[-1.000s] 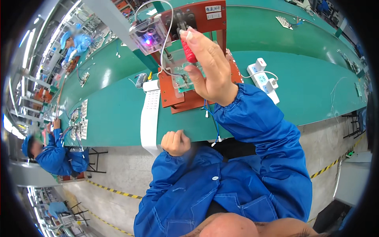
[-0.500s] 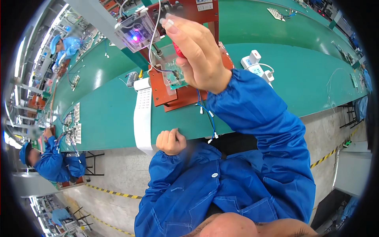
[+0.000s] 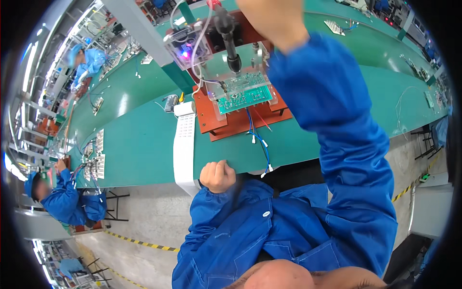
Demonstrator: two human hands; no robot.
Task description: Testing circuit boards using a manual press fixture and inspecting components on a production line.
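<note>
My right hand (image 3: 273, 21) is raised at the upper edge, blurred, its fingers cut off by the frame. Beside it stands a red-brown test fixture (image 3: 226, 132) with a black clamp rod (image 3: 230, 43) and a red part (image 3: 214, 4) at the top. A green circuit board (image 3: 245, 99) lies in the fixture, partly beneath a clear plate (image 3: 262, 55). Blue, black and red wires (image 3: 260, 139) with white connectors hang from the fixture toward the front edge. My left hand (image 3: 218, 177) is closed in a fist at the table's front edge, with nothing seen in it.
A clear box (image 3: 187, 48) with lit lamps is mounted left of the clamp. A printed paper strip (image 3: 184, 149) runs over the green table (image 3: 139, 144)'s front edge. Wired boards (image 3: 98, 159) lie farther left, near a seated co-worker (image 3: 62, 197); another person (image 3: 86, 60) works beyond.
My right hand has moved up and to the right, uncovering the board and the clamp rod. The red part has gone from under its fingers to the top. My left fist stays closed.
</note>
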